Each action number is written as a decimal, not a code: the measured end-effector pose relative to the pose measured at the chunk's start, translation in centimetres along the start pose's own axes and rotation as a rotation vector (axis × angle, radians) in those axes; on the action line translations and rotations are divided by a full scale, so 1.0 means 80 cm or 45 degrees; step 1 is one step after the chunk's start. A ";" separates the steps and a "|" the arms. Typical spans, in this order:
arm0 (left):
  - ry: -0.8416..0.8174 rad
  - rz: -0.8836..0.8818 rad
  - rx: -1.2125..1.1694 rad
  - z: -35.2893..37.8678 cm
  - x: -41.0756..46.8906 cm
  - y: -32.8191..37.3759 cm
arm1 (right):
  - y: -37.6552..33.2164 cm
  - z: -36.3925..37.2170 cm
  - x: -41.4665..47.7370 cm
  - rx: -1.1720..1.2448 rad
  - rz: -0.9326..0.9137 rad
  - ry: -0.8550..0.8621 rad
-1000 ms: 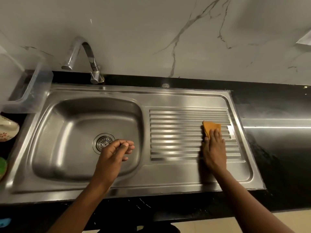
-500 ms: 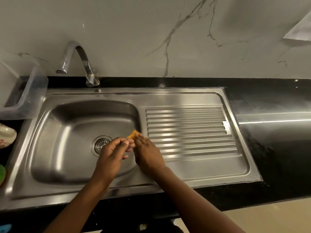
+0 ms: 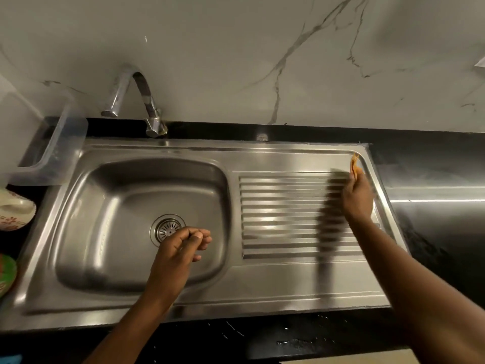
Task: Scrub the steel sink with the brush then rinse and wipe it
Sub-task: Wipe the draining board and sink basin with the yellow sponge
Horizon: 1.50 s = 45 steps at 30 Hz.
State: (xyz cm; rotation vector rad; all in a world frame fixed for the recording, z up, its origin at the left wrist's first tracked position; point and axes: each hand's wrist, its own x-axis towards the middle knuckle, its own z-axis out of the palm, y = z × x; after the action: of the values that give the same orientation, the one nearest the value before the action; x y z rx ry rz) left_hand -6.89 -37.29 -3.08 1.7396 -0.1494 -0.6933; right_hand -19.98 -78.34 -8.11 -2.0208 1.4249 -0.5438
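Right hand (image 3: 358, 193) pinches an orange cloth (image 3: 354, 164) at the steel sink (image 3: 288, 285), far-right corner; left hand (image 3: 181, 248), loosely curled and empty, hovers over the basin.

A glossy black tabletop (image 3: 433, 232) runs to the right, with a bright streak of light across it. Behind it rises a white marble wall (image 3: 236, 61) with grey veins. At far left stands a clear plastic tub (image 3: 70, 143). Nearer on the left are a cream dish with red flowers (image 3: 15, 211) and a green item (image 3: 6, 271), both cut off by the edge.
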 end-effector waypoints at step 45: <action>-0.003 0.080 -0.069 -0.043 -0.069 -0.007 | -0.097 0.039 -0.321 0.324 -0.259 -1.305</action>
State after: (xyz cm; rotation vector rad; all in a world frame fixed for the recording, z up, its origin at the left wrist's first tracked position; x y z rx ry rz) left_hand -9.72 -31.77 -1.13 1.6750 -0.1847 -0.6478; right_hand -21.34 -51.55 -4.86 -1.7897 0.5022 0.2361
